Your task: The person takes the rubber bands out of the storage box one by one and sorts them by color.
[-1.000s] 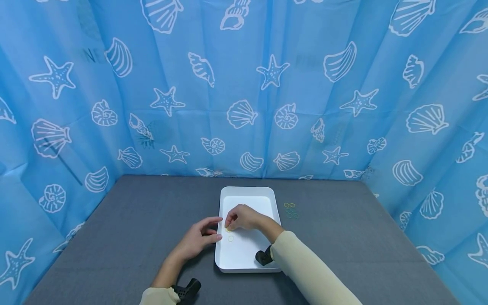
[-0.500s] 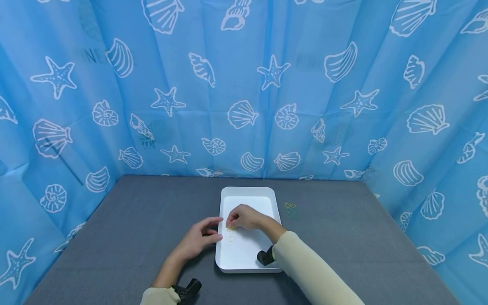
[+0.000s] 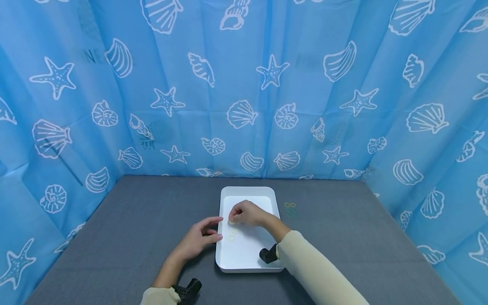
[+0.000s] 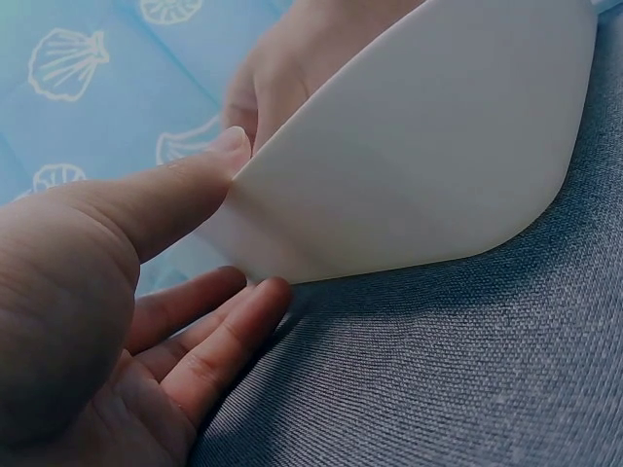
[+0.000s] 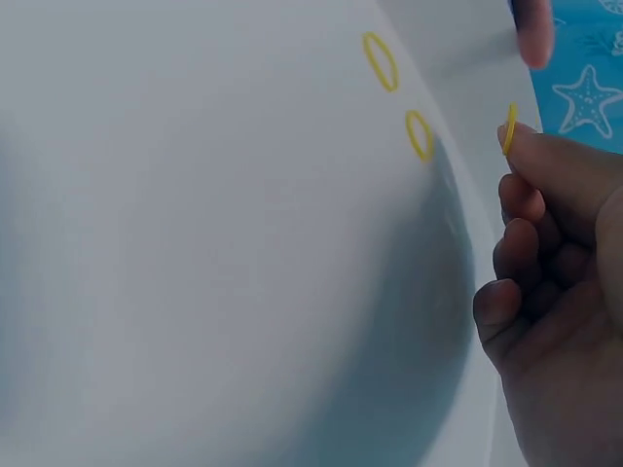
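In the head view, a shallow white tray (image 3: 248, 258) lies on the grey table. My right hand (image 3: 247, 213) is over its left part, and the right wrist view shows thumb and fingertip pinching a thin yellow rubber band (image 5: 509, 129). Two more yellow rubber bands, one farther (image 3: 234, 231) and one nearer (image 3: 231, 239), lie flat inside the tray close to its left wall. My left hand (image 3: 198, 238) touches that left wall from outside. Its thumb meets the rim while its loosely extended fingers reach the tray's lower edge in the left wrist view.
Just right of the tray, two yellow rubber bands (image 3: 289, 205) lie on the table (image 3: 335, 237). Several green rubber bands (image 3: 292, 213) sit nearer, in rows. A blue shell-print curtain (image 3: 244, 84) hangs behind and along both sides.
My right hand has shifted away from me and slightly right, a yellow rubber band in its fingertips. The second yellow band in the tray has come into plain sight. My left hand stays put.
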A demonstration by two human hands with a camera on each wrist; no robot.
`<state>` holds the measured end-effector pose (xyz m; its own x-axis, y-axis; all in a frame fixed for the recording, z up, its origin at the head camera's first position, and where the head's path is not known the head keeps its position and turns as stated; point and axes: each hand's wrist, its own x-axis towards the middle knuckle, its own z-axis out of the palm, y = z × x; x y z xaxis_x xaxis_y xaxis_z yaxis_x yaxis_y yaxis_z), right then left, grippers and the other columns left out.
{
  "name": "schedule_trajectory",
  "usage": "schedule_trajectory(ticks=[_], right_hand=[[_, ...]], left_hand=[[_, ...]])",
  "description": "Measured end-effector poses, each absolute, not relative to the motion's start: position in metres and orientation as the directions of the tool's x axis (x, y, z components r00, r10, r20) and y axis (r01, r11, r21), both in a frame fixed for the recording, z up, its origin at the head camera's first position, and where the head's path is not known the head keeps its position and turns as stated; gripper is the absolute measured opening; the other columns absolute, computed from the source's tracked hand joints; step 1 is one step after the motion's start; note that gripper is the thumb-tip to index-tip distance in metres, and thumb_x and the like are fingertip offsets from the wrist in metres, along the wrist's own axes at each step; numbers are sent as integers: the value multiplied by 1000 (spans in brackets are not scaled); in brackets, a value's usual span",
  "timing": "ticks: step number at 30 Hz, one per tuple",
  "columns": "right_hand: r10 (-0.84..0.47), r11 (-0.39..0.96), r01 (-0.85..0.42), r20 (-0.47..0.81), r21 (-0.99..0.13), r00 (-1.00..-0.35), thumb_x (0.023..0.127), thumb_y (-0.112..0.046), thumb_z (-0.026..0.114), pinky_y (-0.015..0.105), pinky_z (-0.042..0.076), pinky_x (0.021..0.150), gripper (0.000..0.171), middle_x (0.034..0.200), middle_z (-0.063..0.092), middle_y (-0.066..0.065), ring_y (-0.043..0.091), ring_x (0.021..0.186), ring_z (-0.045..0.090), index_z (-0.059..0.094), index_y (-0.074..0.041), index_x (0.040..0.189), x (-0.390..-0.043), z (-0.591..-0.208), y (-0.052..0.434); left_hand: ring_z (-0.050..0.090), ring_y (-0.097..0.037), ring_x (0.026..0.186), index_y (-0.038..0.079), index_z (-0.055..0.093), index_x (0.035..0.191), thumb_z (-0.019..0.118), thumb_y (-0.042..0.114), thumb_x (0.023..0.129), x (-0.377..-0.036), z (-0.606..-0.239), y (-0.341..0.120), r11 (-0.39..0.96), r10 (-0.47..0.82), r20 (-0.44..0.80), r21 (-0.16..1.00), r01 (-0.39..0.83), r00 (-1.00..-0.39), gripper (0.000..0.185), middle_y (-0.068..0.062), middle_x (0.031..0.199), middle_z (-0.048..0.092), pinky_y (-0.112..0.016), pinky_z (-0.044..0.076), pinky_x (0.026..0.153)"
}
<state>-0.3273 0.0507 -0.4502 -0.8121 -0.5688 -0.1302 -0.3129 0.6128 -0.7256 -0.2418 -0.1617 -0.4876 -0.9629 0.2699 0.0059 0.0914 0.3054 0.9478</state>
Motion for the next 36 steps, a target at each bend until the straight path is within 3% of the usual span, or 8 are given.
schedule_trajectory(ticks=[8,16,21,26,30,36], right_hand=[[-544,587,-344,-42,-733,-838,94,-11,65,29,44,69,8,80,62,-3,14,75,52,70,-9,88,-328,-430,69],[-525,518,-404,93,-754,-846,97,-11,60,34,47,75,13,89,64,7,18,79,54,68,0,98,-329,-407,97],[-499,525,-393,101,-755,-861,98,-9,59,34,46,75,15,89,63,6,21,81,54,68,2,100,-330,-401,112],[-462,512,-371,116,-774,-879,98,-9,58,42,47,76,15,91,64,13,27,81,54,67,3,99,-329,-402,128],[-393,523,-342,135,-781,-910,97,-8,59,38,45,70,15,90,63,16,19,74,50,68,4,99,-331,-411,139],[-290,564,-292,145,-772,-946,96,-9,62,34,41,66,13,87,64,17,18,70,48,70,2,97,-332,-421,154]], left_hand=[[59,-23,101,14,55,137,72,23,89,-242,-485,-159,318,264,-8,945,80,-964,51,-15,136,52,-39,50,82],[59,-22,98,16,56,136,73,23,88,-242,-484,-158,323,247,-19,944,64,-969,51,-14,136,53,-37,50,80],[58,-21,98,15,55,137,73,20,89,-243,-488,-157,331,231,-26,942,54,-973,51,-15,136,52,-38,50,79],[58,-22,98,13,54,138,72,18,89,-242,-488,-158,315,238,-18,947,60,-971,52,-16,136,52,-38,50,79],[59,-21,98,16,56,136,73,22,88,-241,-487,-159,311,244,-11,948,67,-970,51,-14,136,52,-36,49,78],[59,-21,99,18,57,135,74,24,88,-242,-490,-160,322,247,-14,944,68,-969,51,-12,136,53,-34,49,79]])
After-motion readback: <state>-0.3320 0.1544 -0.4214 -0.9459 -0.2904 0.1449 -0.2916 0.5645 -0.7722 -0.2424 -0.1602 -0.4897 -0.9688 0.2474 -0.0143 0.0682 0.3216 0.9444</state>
